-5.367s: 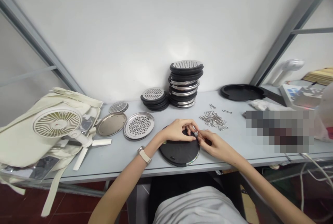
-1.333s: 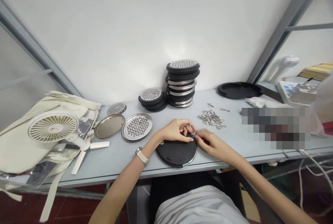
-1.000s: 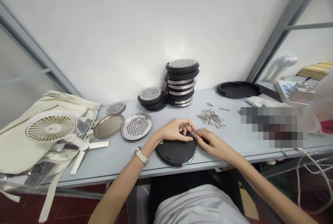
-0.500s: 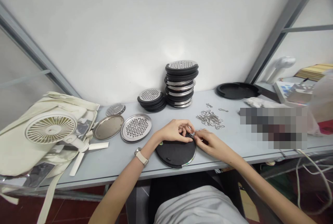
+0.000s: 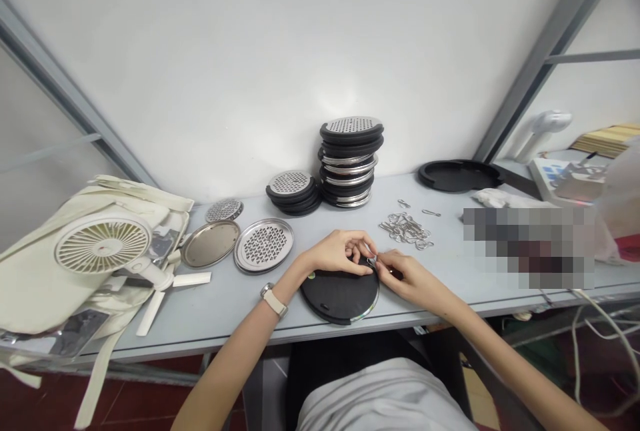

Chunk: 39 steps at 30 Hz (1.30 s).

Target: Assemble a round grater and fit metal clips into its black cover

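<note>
A black round disc lies on the table in front of me, with a bright metal rim showing at its lower right. My left hand is curled over its far edge, thumb and fingers closed around the rim. At the disc's upper right, my right hand pinches a small metal wire clip, partly hidden by the fingertips. Just beyond the hands is a pile of similar wire clips.
Behind the disc rise a tall stack of grater discs and a shorter stack. To the left lie a loose grater plate, a plain metal plate and a white fan on a bag. A black tray is at the back right.
The whole view has shifted slightly. Both hands stay at the disc's upper right edge, with only small finger movement around the wire clip.
</note>
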{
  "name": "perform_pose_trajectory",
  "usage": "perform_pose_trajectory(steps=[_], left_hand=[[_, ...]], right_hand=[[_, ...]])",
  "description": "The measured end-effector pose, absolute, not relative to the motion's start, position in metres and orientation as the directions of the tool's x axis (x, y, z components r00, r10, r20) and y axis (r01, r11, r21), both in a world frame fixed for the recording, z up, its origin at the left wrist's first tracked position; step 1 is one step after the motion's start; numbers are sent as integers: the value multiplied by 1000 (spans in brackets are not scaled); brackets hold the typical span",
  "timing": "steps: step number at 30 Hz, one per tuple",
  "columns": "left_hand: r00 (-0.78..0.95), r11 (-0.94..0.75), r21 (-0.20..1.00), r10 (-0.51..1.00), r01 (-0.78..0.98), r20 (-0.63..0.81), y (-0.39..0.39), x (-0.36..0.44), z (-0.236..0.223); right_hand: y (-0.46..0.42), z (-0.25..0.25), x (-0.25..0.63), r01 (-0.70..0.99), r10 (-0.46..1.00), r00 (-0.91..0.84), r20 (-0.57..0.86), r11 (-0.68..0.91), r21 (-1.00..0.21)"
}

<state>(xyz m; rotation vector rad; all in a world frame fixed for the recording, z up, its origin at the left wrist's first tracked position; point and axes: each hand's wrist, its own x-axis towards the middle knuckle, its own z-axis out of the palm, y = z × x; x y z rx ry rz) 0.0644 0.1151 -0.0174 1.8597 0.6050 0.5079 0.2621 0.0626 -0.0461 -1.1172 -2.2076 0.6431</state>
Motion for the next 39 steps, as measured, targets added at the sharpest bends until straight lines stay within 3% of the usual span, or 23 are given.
perform_pose_trajectory(steps=[17, 26, 34, 39], left_hand=[[785, -315, 931, 618, 183, 55, 111, 66, -12], [811, -327, 927, 583, 186, 43, 112, 65, -15], [788, -369, 914, 607, 169, 99, 114, 65, -16], [780, -404, 893, 617, 199, 106, 113, 65, -19]], right_hand=[[65, -50, 263, 563, 827, -512, 233, 528, -636], [66, -52, 268, 558, 872, -441, 212, 451, -697], [65, -45, 254, 637, 876, -422, 232, 469, -611], [65, -46, 256, 621, 837, -498, 229, 528, -580]])
